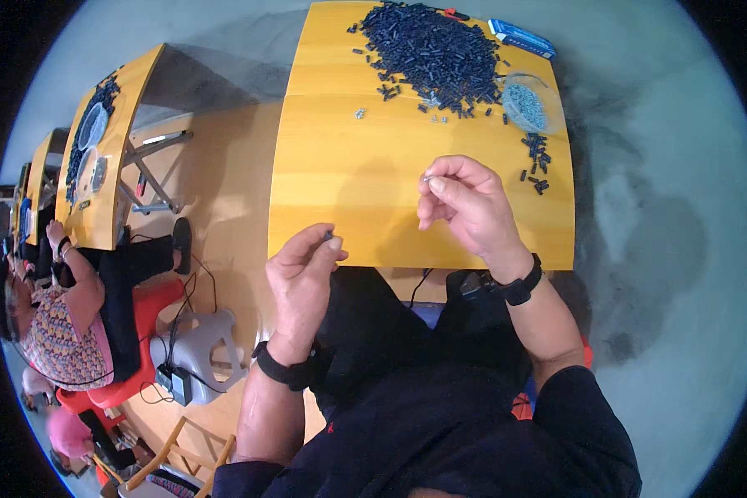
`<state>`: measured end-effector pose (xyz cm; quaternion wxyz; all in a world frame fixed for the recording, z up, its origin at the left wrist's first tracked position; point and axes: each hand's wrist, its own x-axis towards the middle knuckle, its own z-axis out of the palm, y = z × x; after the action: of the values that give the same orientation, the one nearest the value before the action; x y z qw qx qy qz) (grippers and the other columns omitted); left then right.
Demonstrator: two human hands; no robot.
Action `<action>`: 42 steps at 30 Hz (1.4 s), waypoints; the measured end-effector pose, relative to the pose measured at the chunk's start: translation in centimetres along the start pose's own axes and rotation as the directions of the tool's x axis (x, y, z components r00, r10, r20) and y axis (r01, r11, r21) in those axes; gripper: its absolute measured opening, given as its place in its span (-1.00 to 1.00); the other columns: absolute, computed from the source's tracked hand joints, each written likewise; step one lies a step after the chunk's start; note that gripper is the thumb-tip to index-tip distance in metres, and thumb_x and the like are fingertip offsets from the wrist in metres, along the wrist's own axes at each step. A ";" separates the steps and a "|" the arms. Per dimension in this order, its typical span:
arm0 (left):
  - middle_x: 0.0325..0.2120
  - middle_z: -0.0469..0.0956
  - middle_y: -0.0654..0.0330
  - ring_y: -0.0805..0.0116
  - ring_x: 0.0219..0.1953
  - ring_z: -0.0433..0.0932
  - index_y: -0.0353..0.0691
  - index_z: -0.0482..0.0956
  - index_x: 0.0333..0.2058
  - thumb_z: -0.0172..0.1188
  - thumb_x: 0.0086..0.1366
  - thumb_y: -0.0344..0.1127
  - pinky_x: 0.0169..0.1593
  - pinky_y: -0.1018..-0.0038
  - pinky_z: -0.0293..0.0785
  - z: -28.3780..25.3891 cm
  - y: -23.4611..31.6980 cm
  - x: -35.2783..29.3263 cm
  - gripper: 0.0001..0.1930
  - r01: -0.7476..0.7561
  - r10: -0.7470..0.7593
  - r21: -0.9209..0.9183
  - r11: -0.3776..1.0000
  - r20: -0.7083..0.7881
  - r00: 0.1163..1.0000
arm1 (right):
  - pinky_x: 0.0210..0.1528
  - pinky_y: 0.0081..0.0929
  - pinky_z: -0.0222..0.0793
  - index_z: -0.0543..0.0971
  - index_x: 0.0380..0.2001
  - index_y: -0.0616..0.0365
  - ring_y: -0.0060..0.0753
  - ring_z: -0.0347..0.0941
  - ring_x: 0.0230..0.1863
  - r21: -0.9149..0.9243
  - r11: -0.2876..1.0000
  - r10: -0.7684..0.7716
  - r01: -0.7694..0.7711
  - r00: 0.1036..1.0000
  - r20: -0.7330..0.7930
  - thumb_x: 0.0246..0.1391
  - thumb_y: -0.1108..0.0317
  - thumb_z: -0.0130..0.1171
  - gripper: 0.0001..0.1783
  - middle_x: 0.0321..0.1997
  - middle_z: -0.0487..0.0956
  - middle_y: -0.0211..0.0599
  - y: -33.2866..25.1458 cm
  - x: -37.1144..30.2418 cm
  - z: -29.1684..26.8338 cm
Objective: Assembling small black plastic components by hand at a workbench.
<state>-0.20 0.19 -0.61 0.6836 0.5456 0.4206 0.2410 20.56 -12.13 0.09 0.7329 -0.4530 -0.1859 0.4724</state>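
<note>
My left hand (297,274) is closed in a pinch over the table's near left edge. Between its thumb and forefinger sits a small dark piece (329,236), mostly covered by the fingertips. Farther right, above the yellow table (324,174), my right hand (471,207) pinches a tiny silvery piece (426,178); its exact kind is too small to make out. The two hands are apart. A big heap of short black tubular pieces (432,54) covers the far part of the table. Right of the heap stands a clear round bowl (548,93) with many tiny silvery-blue pieces in it.
A blue-and-white box (521,38) lies at the far right corner. Several loose black pieces (537,158) lie below the bowl, and a few silvery bits (359,113) lie left of it. At left, a co-worker (66,332) sits at another yellow table (112,166); a grey stool (192,357) stands between us.
</note>
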 end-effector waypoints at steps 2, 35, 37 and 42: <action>-0.35 0.62 0.15 0.43 -0.37 0.63 -0.41 0.58 -0.13 0.21 0.24 -0.53 -0.31 0.61 0.49 0.0 -0.4 -0.2 -0.79 -0.045 0.052 -0.074 0.996 0.090 0.995 | -0.42 -0.56 0.54 0.53 -0.25 0.27 -0.56 0.53 -0.47 -0.109 0.994 -0.033 0.028 0.998 -0.049 0.22 0.49 0.08 -0.91 -0.39 0.58 -0.32 0.2 -0.3 1.3; -0.40 0.60 0.16 0.47 -0.35 0.58 -0.39 0.65 -0.26 0.28 0.17 -0.59 -0.29 0.60 0.51 0.3 1.6 -0.8 -0.85 -0.192 0.138 0.122 0.974 0.355 0.925 | -0.44 -0.52 0.41 0.57 -0.35 0.29 -0.43 0.51 -0.47 -0.642 0.685 -0.206 0.344 0.937 0.282 0.03 0.62 0.16 -0.91 -0.49 0.55 -0.24 2.4 -2.1 5.5; -0.40 0.61 0.16 0.48 -0.35 0.58 -0.39 0.65 -0.26 0.28 0.17 -0.59 -0.29 0.60 0.50 0.4 1.6 -0.9 -0.86 -0.185 0.130 0.125 0.975 0.354 0.926 | -0.45 -0.51 0.40 0.57 -0.36 0.29 -0.41 0.51 -0.48 -0.658 0.665 -0.206 0.354 0.933 0.295 0.02 0.62 0.17 -0.91 -0.50 0.55 -0.23 2.4 -2.1 5.5; -0.43 0.62 0.15 0.43 -0.37 0.61 -0.34 0.67 -0.27 0.26 0.17 -0.55 -0.28 0.54 0.53 0.4 1.7 -0.8 -0.86 -0.166 0.115 0.124 0.978 0.338 0.934 | -0.48 -0.45 0.39 0.56 -0.37 0.27 -0.31 0.49 -0.53 -0.711 0.539 -0.252 0.451 0.892 0.375 -0.01 0.63 0.17 -0.90 -0.51 0.55 -0.19 2.0 -1.7 5.3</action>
<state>-0.04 -0.22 1.26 0.6819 0.6571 0.2773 0.1624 14.98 -10.69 1.42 0.5143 -0.6215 -0.5428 0.2337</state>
